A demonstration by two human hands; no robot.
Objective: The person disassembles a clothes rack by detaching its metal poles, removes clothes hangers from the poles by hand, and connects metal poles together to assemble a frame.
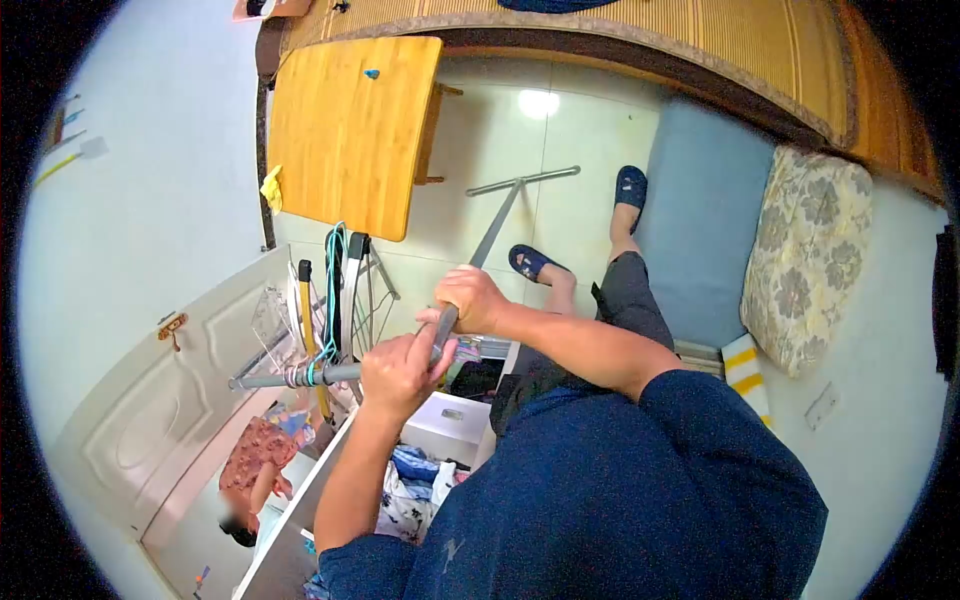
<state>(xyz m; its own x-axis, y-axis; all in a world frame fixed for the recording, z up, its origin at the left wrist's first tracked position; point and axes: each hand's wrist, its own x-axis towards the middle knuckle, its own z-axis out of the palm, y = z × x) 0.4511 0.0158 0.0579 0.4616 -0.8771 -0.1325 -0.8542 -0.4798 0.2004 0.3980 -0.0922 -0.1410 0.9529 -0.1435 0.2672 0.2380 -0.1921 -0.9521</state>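
A grey metal clothes rack pole (493, 238) slants up from a T-shaped foot (520, 181) on the floor. My right hand (474, 299) is closed around this pole. Just below it, my left hand (398, 372) grips the pole near where a crossbar (262, 381) runs off to the left. The joint between pole and bar is hidden by my left hand. Hangers and a looped turquoise cord (331, 290) hang on the crossbar.
A wooden table (345, 130) stands ahead left, a blue-grey cushion (705, 220) on the right. Beneath my arms is a white drawer of folded clothes (415, 470). Another person (262, 465) is at lower left, near a white door (150, 400).
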